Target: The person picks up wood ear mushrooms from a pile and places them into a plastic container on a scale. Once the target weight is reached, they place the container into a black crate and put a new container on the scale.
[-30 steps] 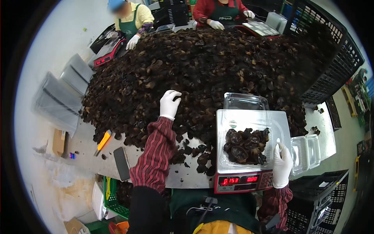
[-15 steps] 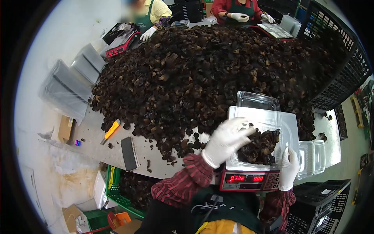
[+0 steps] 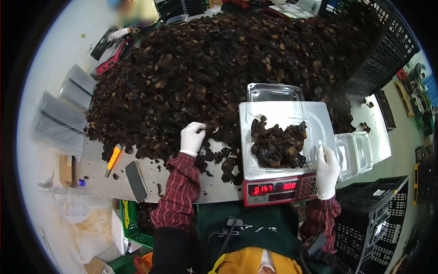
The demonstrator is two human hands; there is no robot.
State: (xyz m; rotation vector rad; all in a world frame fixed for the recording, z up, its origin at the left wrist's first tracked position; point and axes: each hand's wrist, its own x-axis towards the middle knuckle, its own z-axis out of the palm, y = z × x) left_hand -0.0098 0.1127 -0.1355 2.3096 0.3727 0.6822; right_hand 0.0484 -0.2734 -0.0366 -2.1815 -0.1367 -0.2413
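White-gloved left hand (image 3: 192, 138) rests at the near edge of the mushroom heap (image 3: 219, 73) on the desk (image 3: 150, 171), fingers curled on a few dark pieces. The right hand (image 3: 327, 170) steadies the clear tray (image 3: 278, 137) of mushrooms on the scale (image 3: 278, 192), fingers open against its right rim. Best to pinch only a small clump, so the red readout (image 3: 263, 187) can be trimmed finely, and keep the tray centred on the plate.

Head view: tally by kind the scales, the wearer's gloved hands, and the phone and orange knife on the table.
Scales: 2, near, far
Gloved hands: 2, left hand, right hand
Phone: 1
Orange knife: 1
Total: 6
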